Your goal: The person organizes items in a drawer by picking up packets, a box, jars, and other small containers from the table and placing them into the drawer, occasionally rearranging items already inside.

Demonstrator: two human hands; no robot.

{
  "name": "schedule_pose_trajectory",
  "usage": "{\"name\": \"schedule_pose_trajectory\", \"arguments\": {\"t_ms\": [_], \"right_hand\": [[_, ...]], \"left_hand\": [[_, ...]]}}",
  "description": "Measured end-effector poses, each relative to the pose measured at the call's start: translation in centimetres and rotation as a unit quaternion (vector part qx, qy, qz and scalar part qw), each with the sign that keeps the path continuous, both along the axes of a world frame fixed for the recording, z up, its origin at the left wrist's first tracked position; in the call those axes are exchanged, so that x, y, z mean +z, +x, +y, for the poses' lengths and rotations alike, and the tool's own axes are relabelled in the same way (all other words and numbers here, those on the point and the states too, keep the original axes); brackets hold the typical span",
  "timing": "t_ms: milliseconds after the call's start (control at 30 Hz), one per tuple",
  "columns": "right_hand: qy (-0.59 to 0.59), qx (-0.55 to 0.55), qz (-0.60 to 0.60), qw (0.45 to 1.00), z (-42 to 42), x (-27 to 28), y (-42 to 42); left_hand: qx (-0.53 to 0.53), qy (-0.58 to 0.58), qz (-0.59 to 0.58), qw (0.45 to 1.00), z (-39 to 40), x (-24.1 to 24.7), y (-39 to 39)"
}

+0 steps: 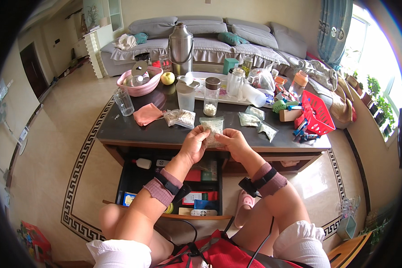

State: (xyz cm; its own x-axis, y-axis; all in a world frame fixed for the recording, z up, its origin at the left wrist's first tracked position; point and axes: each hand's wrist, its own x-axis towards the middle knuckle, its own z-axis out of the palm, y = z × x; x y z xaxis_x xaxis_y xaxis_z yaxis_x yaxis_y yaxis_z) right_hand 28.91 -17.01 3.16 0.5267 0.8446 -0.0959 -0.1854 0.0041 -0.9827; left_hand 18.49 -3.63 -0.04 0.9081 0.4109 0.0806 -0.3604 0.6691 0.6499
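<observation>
My left hand (195,142) and my right hand (232,142) pinch a clear plastic packet (213,129) with pale contents between them, over the front edge of the dark coffee table (150,135). Just behind it stands a glass jar with a brown lid (211,100) and white pieces at its bottom. Several small clear packets (250,119) lie to the right. Left of my hands are a bag of cotton swabs (186,118), another small packet (171,117) and a folded pink cloth (147,114). A lidded plastic pitcher (186,97) stands behind the swabs.
Below my forearms a drawer (174,216) stands pulled out, holding remotes and packets. The table also bears a pink basket (144,87), glass mug (124,104), apple (168,78), large metal flask (181,50), white tray (201,93) and tilted red basket (318,112).
</observation>
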Motion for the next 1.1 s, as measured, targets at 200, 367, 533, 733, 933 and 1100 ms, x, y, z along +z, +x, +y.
{"name": "schedule_pose_trajectory", "arguments": {"t_ms": [200,367,533,733,933,1100], "right_hand": [[0.016,-0.021,0.031,0.999,0.4,-0.2,-0.4],[-0.022,-0.078,0.013,0.997,0.5,-0.8,-0.3],[-0.046,-0.125,-0.001,0.991,0.8,-0.3,-1.4],[-0.075,-0.066,-0.032,0.994,0.7,-0.7,-1.0],[-0.071,-0.052,0.001,0.996,0.9,-1.9,-1.3],[-0.168,0.034,-0.013,0.985,1.3,-3.4,-1.8]], "left_hand": [[0.052,0.062,0.049,0.995,-0.4,0.9,-0.3],[0.138,0.136,0.138,0.971,-1.4,0.9,-0.2],[0.099,0.108,0.116,0.982,-0.6,0.3,-0.3],[0.041,0.155,0.125,0.979,0.7,-0.9,-0.7],[-0.018,0.191,0.214,0.958,0.0,0.3,-2.7],[-0.094,0.208,0.256,0.939,2.0,-1.3,-4.6]]}}
